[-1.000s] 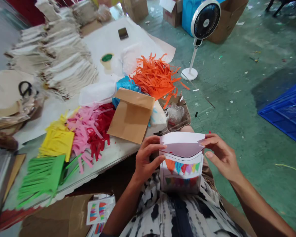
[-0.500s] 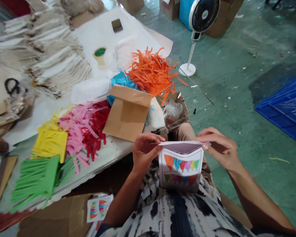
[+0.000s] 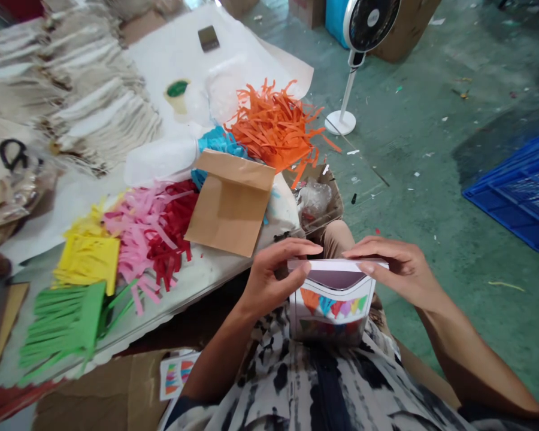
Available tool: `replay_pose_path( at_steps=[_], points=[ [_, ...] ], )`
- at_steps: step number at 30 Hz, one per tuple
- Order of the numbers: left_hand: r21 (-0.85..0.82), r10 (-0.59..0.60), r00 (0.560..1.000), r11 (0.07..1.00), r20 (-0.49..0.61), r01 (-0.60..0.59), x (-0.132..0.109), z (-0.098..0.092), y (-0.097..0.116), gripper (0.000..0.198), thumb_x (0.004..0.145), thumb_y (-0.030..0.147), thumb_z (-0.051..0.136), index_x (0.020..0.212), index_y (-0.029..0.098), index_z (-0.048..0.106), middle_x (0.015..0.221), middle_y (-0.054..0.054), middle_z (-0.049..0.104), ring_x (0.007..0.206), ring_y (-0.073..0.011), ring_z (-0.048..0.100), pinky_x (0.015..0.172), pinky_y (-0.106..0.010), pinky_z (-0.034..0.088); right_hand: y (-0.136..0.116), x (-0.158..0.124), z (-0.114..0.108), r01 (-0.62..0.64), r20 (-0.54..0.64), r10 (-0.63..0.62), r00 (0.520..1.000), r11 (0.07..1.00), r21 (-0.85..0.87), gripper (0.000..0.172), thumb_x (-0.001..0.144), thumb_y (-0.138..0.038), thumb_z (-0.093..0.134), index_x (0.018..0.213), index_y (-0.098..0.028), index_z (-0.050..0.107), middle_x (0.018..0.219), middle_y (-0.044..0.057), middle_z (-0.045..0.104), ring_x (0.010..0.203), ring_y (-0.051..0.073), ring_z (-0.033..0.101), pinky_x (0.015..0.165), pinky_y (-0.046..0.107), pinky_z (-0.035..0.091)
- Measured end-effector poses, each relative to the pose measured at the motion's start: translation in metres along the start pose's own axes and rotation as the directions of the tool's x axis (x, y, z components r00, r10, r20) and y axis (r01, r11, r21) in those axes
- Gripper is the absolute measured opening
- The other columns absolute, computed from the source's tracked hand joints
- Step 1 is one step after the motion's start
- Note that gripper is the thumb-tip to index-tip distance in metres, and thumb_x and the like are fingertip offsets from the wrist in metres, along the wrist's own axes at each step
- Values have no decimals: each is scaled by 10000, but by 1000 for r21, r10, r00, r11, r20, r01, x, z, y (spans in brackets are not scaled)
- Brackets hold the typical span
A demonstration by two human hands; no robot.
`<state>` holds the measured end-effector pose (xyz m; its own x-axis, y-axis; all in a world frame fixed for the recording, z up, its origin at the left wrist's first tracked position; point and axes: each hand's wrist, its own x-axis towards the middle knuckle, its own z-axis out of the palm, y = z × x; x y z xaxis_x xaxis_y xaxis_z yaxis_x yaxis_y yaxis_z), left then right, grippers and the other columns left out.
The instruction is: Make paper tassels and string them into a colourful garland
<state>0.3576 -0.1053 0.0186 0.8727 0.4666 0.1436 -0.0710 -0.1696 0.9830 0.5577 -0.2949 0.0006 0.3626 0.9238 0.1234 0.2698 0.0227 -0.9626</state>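
In front of my lap is a flat white packet [image 3: 330, 305] printed with two rows of colourful tassel bunting. Its top edge bows forward into a dark gap below a white strip. My left hand [image 3: 281, 272] grips the left end of this strip, thumb on the near side and fingers over the far side. At the right end my right hand [image 3: 393, 266] has the same hold, thumb in front. Just left of my hands, a brown paper envelope [image 3: 231, 203] lies at the table edge.
Fringed paper covers the table: orange [image 3: 273, 126], pink [image 3: 137, 218], red [image 3: 173, 224], yellow [image 3: 87, 257] and green [image 3: 63, 326]. Printed cards [image 3: 175, 377] rest on cardboard [image 3: 99, 395] below. A white fan [image 3: 341, 123] and a blue crate [image 3: 516, 191] stand on the floor.
Both hands have moved inward along the packet's top, fingers stretching closer together over the strip. The upper strip now tilts forward more, and the packet looks shorter from above.
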Motion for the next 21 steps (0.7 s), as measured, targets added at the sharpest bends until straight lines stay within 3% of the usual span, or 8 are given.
replay_pose_path(
  at_steps=[3, 6, 10, 13, 16, 21],
  points=[
    [-11, -8, 999, 1000, 44, 9, 0, -2, 3, 212, 1001, 247, 676, 1136, 216, 837, 1158, -104, 819, 1095, -252, 760, 972, -370, 577, -4, -1, -4, 6, -1, -6, 1000, 1000, 11, 215, 986, -241, 723, 1142, -331, 841, 1045, 33, 800, 890, 163, 723, 756, 272, 548],
    [-134, -90, 992, 986, 87, 102, -3, -2, 1, 208, 1000, 257, 680, 1116, 214, 848, 1188, -113, 816, 1112, -276, 768, 976, -393, 594, -10, 3, -7, -54, 60, 50, 997, 997, 64, 195, 989, -278, 725, 1132, -315, 853, 997, 46, 800, 853, 165, 719, 709, 270, 548],
    [-243, -156, 986, 956, 59, 166, -8, 4, -6, 200, 994, 264, 695, 1105, 226, 856, 1188, -112, 817, 1128, -280, 765, 999, -404, 601, -14, 8, -9, -134, 82, 125, 989, 985, 111, 183, 972, -345, 751, 1108, -298, 865, 936, 60, 790, 790, 166, 700, 629, 264, 531],
    [-238, -95, 996, 967, -5, 91, -11, 9, -13, 222, 1015, 272, 667, 1134, 236, 851, 1179, -112, 820, 1136, -269, 761, 1010, -405, 599, -14, 8, -9, -150, 66, 145, 987, 985, 89, 188, 972, -354, 754, 1123, -319, 861, 909, 50, 790, 761, 155, 690, 589, 248, 511],
    [-188, 32, 998, 981, -58, -43, -13, 12, -21, 225, 1023, 284, 654, 1121, 234, 851, 1149, -116, 824, 1087, -269, 777, 963, -417, 615, -13, 4, -8, -117, 54, 114, 992, 991, 58, 198, 985, -346, 742, 1151, -354, 850, 991, 45, 803, 839, 171, 724, 662, 264, 555],
    [-163, 145, 989, 976, -17, -146, -13, 13, -24, 225, 1017, 253, 655, 1141, 224, 841, 1147, -124, 823, 1053, -267, 788, 919, -411, 625, -12, 4, -15, -142, 146, 128, 981, 986, 90, 196, 990, -349, 731, 1143, -348, 853, 1039, 52, 806, 881, 182, 753, 692, 266, 579]
  ],
)
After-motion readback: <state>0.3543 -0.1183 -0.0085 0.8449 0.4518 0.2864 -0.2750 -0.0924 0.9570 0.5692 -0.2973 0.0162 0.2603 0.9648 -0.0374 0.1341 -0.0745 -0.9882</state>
